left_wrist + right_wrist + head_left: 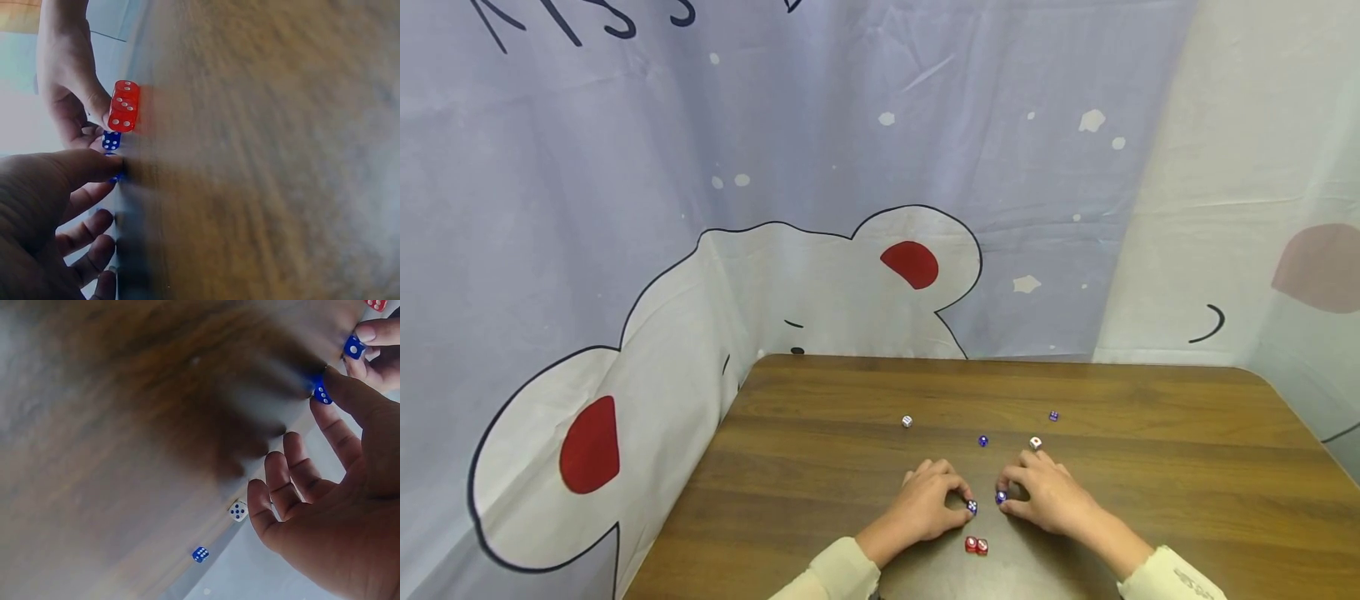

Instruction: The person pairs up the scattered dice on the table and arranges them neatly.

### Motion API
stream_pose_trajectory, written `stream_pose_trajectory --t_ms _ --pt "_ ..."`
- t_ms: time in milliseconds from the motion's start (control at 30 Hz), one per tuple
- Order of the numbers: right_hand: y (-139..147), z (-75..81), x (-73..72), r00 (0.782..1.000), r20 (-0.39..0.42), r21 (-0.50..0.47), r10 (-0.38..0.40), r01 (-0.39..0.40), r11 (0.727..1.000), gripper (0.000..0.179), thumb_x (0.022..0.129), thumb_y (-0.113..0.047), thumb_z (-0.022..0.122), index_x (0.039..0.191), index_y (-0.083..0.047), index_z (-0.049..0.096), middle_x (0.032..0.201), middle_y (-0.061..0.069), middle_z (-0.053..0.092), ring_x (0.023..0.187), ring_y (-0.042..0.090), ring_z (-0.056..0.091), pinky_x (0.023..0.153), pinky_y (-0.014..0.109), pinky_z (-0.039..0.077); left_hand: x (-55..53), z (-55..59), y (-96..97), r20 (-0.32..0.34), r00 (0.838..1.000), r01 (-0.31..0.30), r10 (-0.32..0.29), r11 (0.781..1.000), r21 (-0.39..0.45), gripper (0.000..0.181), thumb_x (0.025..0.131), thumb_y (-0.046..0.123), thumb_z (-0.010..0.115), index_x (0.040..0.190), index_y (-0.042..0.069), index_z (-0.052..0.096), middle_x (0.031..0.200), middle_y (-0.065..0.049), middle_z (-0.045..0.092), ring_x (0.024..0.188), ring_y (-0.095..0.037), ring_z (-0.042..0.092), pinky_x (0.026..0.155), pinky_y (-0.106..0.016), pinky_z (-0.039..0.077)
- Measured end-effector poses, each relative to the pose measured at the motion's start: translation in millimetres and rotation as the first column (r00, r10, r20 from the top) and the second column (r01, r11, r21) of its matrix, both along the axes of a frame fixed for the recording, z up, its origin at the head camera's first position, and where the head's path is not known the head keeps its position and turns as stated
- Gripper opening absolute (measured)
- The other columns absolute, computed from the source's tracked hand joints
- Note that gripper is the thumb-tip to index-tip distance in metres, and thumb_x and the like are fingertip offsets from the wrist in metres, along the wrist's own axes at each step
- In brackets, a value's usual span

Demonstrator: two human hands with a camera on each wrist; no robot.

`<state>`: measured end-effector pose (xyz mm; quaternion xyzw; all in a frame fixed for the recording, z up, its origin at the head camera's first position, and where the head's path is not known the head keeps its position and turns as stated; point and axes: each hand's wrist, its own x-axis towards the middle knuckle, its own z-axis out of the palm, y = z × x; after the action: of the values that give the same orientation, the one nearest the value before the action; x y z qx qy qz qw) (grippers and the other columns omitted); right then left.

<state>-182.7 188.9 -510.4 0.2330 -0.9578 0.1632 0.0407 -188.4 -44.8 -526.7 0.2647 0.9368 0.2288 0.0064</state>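
My left hand (931, 500) pinches a blue die (972, 507) between thumb and index finger, low over the wooden table. Facing it, my right hand (1051, 493) pinches another blue die (1002, 497) the same way. A small gap separates the two dice in the head view. Close to the near edge of the view, two red dice (977, 546) sit side by side on the table, just below the left hand's die. In the right wrist view the right hand's die (322, 391) shows white pips, and its other three fingers are spread loosely.
Beyond the hands lie a white die (907, 422) at left, a blue die (983, 441) in the middle, a white die (1036, 443) by the right fingers and a blue die (1054, 416) farther back. A printed curtain (820, 283) hangs behind the table (820, 392).
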Motion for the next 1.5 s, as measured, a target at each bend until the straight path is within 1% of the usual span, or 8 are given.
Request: stream_pose_trajectory --t_ms 200,433,600,1000,1133,1300,1500 --pt "-1.8 0.1 3.9 1.000 -0.015 -0.004 0.016 -0.017 1.000 0.024 0.075 -0.035 0.085 0.086 -0.030 0.065 0.090 -0.010 0.052 0.086 0.013 0.047 0.070 0.033 0.038 -0.8 1.1 1.7 0.012 1.000 -0.001 0.001 1.000 -0.012 0.015 0.081 0.037 0.083 0.091 0.030 0.073 0.097 0.017 0.057 0.091 -0.002 0.046 0.073 -0.023 0.031" --pt "-5.6 2.9 8.7 0.999 0.006 -0.009 0.031 -0.031 0.999 0.024 0.076 -0.036 0.086 0.088 -0.031 0.065 0.091 -0.011 0.052 0.085 0.012 0.045 0.069 0.031 0.036 -1.7 0.1 3.0 0.001 1.000 -0.003 0.003 1.000 -0.025 0.016 0.081 0.038 0.083 0.091 0.031 0.073 0.097 0.018 0.057 0.093 -0.002 0.047 0.073 -0.023 0.031" --pt "-8.2 3.3 11.1 1.000 0.015 -0.011 0.028 -0.028 1.000 0.025 0.075 -0.036 0.086 0.087 -0.031 0.065 0.090 -0.011 0.051 0.084 0.011 0.044 0.069 0.030 0.036 -1.9 0.2 3.5 0.005 1.000 -0.003 0.003 1.000 -0.030 0.016 0.081 0.038 0.082 0.091 0.031 0.072 0.097 0.018 0.056 0.093 -0.003 0.047 0.073 -0.023 0.032" --pt "-11.6 3.6 13.7 0.999 -0.004 -0.009 0.043 -0.043 0.999 0.026 0.074 -0.035 0.087 0.087 -0.030 0.065 0.091 -0.011 0.052 0.085 0.012 0.045 0.069 0.031 0.037 -1.9 0.4 4.4 0.029 1.000 -0.005 0.006 0.999 -0.035 0.016 0.081 0.038 0.082 0.091 0.030 0.072 0.097 0.019 0.056 0.093 -0.002 0.046 0.074 -0.024 0.033" --pt "-13.7 3.4 14.5 0.999 0.002 -0.011 0.049 -0.049 0.999 0.026 0.075 -0.035 0.087 0.087 -0.029 0.065 0.090 -0.011 0.051 0.084 0.012 0.044 0.068 0.031 0.036 -1.7 0.5 4.6 0.020 1.000 -0.004 0.005 0.999 -0.038 0.016 0.081 0.038 0.082 0.092 0.030 0.073 0.097 0.018 0.056 0.092 -0.002 0.046 0.074 -0.024 0.032" --pt "-16.9 4.0 16.0 0.999 0.013 -0.011 0.048 -0.047 0.999 0.026 0.074 -0.036 0.086 0.087 -0.028 0.066 0.092 -0.011 0.053 0.086 0.013 0.046 0.069 0.032 0.038 -1.2 1.2 4.7 0.019 1.000 0.001 0.000 0.999 -0.040 0.017 0.081 0.038 0.082 0.094 0.029 0.073 0.097 0.018 0.057 0.092 -0.002 0.046 0.073 -0.023 0.032" --pt "-20.3 4.5 17.5 0.999 0.001 -0.007 0.053 -0.053 0.999 0.026 0.074 -0.036 0.086 0.086 -0.028 0.064 0.091 -0.011 0.052 0.085 0.012 0.045 0.069 0.032 0.039 -0.3 0.3 4.5 0.012 1.000 0.005 -0.005 0.999 -0.043 0.018 0.082 0.038 0.082 0.094 0.029 0.073 0.097 0.018 0.056 0.092 -0.002 0.046 0.073 -0.022 0.031"
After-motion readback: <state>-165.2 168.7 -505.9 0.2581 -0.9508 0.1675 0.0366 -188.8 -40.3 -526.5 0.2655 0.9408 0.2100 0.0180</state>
